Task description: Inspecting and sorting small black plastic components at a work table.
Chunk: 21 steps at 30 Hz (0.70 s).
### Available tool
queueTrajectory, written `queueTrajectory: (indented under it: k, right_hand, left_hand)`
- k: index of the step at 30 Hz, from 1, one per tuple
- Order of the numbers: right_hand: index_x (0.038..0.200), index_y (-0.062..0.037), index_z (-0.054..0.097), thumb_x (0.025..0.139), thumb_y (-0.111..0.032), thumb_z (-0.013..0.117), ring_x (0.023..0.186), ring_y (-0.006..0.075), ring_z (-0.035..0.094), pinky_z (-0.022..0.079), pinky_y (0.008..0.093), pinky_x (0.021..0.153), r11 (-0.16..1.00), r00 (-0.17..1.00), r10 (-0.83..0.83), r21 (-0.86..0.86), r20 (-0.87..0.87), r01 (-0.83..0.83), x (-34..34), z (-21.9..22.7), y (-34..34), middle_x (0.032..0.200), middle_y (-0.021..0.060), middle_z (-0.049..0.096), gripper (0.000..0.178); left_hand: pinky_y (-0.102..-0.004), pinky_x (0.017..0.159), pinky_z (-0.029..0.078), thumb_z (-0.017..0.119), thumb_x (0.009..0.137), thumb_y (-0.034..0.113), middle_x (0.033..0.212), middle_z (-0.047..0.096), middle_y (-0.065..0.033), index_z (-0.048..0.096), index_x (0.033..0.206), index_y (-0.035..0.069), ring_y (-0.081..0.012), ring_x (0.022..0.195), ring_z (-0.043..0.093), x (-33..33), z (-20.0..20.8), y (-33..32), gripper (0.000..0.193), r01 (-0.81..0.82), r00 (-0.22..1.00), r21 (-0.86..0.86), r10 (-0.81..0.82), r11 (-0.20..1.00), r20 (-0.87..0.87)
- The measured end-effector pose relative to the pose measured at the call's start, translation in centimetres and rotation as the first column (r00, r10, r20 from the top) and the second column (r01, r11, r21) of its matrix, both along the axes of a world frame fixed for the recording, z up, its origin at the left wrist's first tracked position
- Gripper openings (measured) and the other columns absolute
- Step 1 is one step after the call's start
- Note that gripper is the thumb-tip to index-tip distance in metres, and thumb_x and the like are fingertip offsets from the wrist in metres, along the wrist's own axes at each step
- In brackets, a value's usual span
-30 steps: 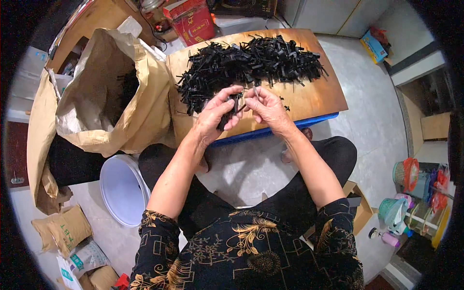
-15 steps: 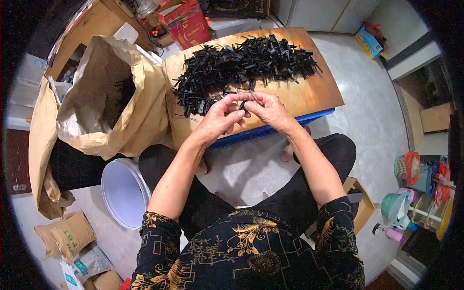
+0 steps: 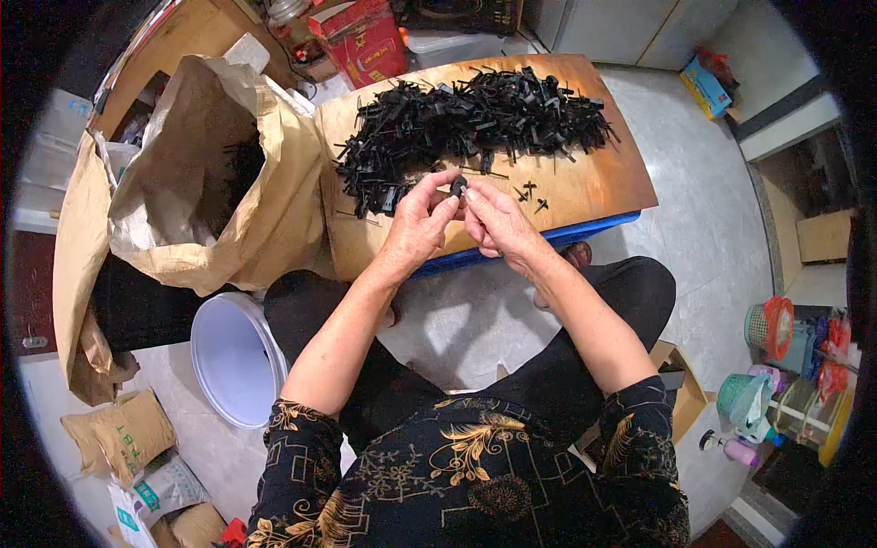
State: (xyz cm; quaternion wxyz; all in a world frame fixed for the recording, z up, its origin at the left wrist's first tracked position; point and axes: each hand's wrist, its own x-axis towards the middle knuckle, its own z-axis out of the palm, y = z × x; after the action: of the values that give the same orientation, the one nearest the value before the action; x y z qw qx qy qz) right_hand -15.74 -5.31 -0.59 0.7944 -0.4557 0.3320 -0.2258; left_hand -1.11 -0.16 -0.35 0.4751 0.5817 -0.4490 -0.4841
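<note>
My left hand (image 3: 418, 228) and my right hand (image 3: 502, 224) meet above the near edge of a wooden board (image 3: 598, 183). Between their fingertips is a small black plastic piece (image 3: 459, 187), pinched from both sides; its exact kind is too small to make out. Just beyond my fingers lies a long heap of black plastic parts (image 3: 457, 123) with thin stems sticking out. A few small loose cross-shaped black bits (image 3: 542, 205) rest on the board to the right of my right hand.
Left of the board stands a large open paper sack (image 3: 169, 215) with black parts inside. A white bucket (image 3: 233, 361) is by my left knee. Under the board shows a blue support (image 3: 585, 226). A red box (image 3: 356, 41) sits behind, and an open cardboard box (image 3: 681, 388) at right.
My right hand has turned and its fingers have drawn in, so the black piece now shows between the fingertips. Loose bits on the board have come into sight beside it.
</note>
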Motion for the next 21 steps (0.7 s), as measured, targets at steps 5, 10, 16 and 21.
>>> queueTrajectory:
  k: [5,10,16,21]
  right_hand:
    - [0.118,-0.0087,0.045,0.095,-0.032,0.041,0.039,0.0014,0.026,0.021,0.0168,0.034,1.0,1.0,-0.011,0.014,0.004,0.011,0.4,0.0,0.1,0.055,-0.0061,0.039,0.033]
    - [0.119,-0.0091,0.042,0.094,-0.031,0.042,0.038,0.0015,0.026,0.021,0.017,0.034,0.998,1.0,-0.026,0.057,0.009,0.025,0.7,0.3,0.0,0.054,-0.0064,0.037,0.033]
    - [0.117,-0.0106,0.042,0.095,-0.031,0.042,0.039,0.0011,0.024,0.021,0.017,0.034,0.996,0.999,-0.044,0.085,0.026,0.042,1.3,0.0,0.1,0.054,-0.0079,0.034,0.03]
    - [0.119,-0.0133,0.04,0.095,-0.031,0.042,0.04,0.0004,0.023,0.021,0.0167,0.034,0.994,0.999,-0.017,0.109,0.037,0.013,1.9,-0.1,0.3,0.054,-0.009,0.03,0.031]
  left_hand:
    - [-0.0188,0.045,0.037,0.052,0.089,0.013,0.079,0.061,-0.0038,0.048,0.12,0.005,-0.0042,0.057,0.046,-0.2,0.2,-0.1,0.032,-0.018,0.999,-0.016,0.018,1.0,0.027]
    - [-0.0193,0.052,0.039,0.053,0.088,0.01,0.08,0.059,-0.0027,0.048,0.119,0.004,-0.0046,0.064,0.047,-0.2,0.4,-0.2,0.032,-0.019,0.998,-0.034,0.021,0.999,0.051]
    - [-0.023,0.061,0.044,0.053,0.086,0.005,0.085,0.06,-0.0031,0.051,0.118,0.005,-0.0072,0.071,0.051,-0.2,-0.3,-0.2,0.031,-0.059,0.993,-0.089,0.068,0.994,0.095]
    - [-0.0256,0.067,0.047,0.053,0.084,0.001,0.091,0.062,-0.007,0.053,0.115,0.005,-0.0109,0.077,0.057,-0.2,-2.2,-0.1,0.031,-0.115,0.962,-0.291,0.179,0.95,0.206]
